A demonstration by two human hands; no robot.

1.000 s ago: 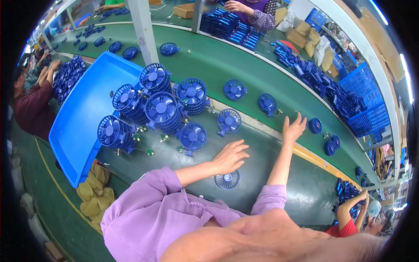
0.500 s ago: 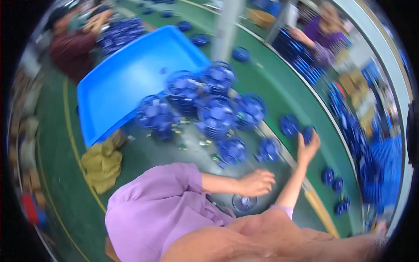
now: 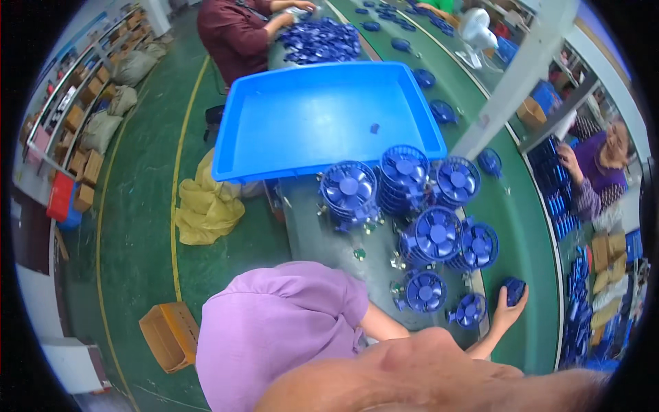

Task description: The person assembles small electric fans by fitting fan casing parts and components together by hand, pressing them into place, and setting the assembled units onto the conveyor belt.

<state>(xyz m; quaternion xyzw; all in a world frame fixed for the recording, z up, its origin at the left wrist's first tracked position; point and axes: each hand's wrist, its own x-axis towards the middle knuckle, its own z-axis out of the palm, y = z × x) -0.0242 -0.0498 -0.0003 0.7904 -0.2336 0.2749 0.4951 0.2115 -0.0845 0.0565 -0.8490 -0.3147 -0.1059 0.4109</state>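
Observation:
At the lower right, over the green conveyor belt point(image 3: 528, 226), my right hand point(image 3: 506, 314) has its fingers wrapped round a small blue fan point(image 3: 513, 292). My left forearm point(image 3: 386, 324) reaches in from the purple sleeve, but the hand itself is hidden at the lower edge. Between the arms and the tray stand several blue round-caged fans; a tall stack point(image 3: 403, 168) and a nearer stack point(image 3: 437, 233) show their blades. Nearest to my right hand on the bench side lies a single fan point(image 3: 470, 310), with another fan point(image 3: 424, 291) beside it.
A big blue tray point(image 3: 295, 161) lies across the far bench with one small blue piece in it. Beyond it, a person in maroon point(image 3: 237, 34) handles a pile of blue parts point(image 3: 319, 41). A pale post point(image 3: 515, 79) rises beside the belt. A cardboard box point(image 3: 168, 336) sits on the floor.
The view has swung, so the tray and fans appear farther right. My right hand, earlier close to two fans on the belt, now grips one nearer me. My left hand has gone out of sight.

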